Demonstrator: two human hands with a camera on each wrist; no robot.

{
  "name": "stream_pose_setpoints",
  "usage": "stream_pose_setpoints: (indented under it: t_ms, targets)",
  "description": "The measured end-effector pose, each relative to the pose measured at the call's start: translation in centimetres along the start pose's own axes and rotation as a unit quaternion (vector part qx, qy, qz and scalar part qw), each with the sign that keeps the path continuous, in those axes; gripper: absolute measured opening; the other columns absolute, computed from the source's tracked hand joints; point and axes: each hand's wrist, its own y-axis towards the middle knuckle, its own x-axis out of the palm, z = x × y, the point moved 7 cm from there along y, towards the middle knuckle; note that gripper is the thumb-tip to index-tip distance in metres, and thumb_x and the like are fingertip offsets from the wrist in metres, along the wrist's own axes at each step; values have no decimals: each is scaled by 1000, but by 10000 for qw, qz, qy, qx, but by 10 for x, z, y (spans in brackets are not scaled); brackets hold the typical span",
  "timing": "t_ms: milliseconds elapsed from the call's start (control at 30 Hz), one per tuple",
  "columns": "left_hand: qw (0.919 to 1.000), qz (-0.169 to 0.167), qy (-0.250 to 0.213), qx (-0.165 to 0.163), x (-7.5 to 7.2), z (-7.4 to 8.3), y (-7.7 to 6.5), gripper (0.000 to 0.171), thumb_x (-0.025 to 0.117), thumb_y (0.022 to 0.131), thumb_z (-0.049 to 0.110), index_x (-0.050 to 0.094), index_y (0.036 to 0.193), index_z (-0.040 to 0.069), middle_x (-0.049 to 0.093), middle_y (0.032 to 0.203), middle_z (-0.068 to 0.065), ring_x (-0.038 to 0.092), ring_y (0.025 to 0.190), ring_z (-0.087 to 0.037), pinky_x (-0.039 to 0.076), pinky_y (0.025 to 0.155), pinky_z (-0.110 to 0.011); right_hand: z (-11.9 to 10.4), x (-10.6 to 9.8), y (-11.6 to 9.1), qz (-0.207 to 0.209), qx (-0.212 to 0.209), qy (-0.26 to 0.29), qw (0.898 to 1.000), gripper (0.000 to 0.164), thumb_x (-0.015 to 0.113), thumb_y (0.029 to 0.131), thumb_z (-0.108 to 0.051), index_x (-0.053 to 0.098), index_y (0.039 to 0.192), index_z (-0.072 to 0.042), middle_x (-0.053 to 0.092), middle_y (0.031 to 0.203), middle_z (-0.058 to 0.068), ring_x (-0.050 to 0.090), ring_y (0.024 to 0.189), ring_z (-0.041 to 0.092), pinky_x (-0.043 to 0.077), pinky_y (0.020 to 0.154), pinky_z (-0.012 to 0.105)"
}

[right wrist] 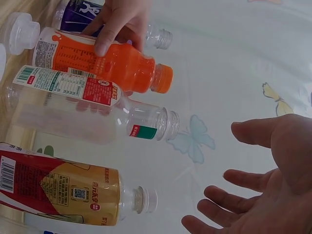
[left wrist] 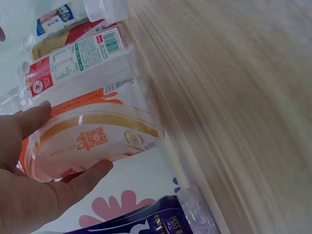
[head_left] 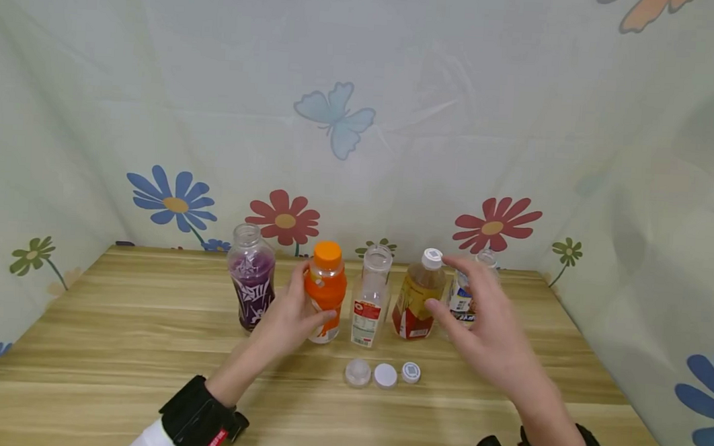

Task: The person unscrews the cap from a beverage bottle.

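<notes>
My left hand point(head_left: 288, 317) grips the side of a bottle with an orange cap and orange label point(head_left: 327, 285), which stands upright on the table. In the left wrist view, thumb and fingers reach around that orange bottle point(left wrist: 92, 139). My right hand point(head_left: 494, 324), fingers spread and holding nothing, is beside a bottle with a white cap and yellow-and-red label point(head_left: 416, 297). The right wrist view shows a gap between the right hand point(right wrist: 263, 190) and this white-capped bottle point(right wrist: 63, 187). Between the two capped bottles stands a clear uncapped bottle point(head_left: 369, 304).
An uncapped purple-labelled bottle point(head_left: 251, 278) stands at the left end of the row. Another clear bottle point(head_left: 462, 299) is partly hidden behind my right hand. In front lie a translucent cap point(head_left: 358, 372) and two white caps point(head_left: 385, 376). A flowered curtain point(head_left: 397, 151) hangs behind the wooden table point(head_left: 157, 334).
</notes>
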Motion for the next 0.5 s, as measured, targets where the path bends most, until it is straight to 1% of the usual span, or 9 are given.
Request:
stream_pose_setpoints:
  t_ms: [233, 433, 500]
  targets:
    - [9990, 167, 256, 332, -5, 9, -9, 85, 82, 83, 15, 26, 148, 15, 52, 131, -5, 57, 116, -24, 44, 96, -39, -8, 11, -2, -145, -196, 113, 9996, 59, 74, 90, -13, 45, 141, -7, 45, 139, 5, 45, 126, 26, 41, 97, 48]
    - [9969, 291, 535, 504, -8, 22, -21, 89, 85, 79, 17, 29, 148, 17, 51, 130, -5, 56, 115, -24, 43, 96, -40, -15, 18, -4, -238, -305, 47, 9992, 55, 75, 89, -12, 48, 138, -8, 45, 139, -3, 44, 127, 18, 40, 100, 38]
    - [9956, 295, 643, 616, -8, 27, -26, 89, 85, 78, 18, 30, 148, 17, 51, 130, -4, 55, 117, -23, 42, 97, -40, -18, 21, -5, -293, -327, 75, 9990, 55, 75, 89, -13, 49, 138, -10, 44, 138, -5, 44, 126, 16, 40, 99, 36]
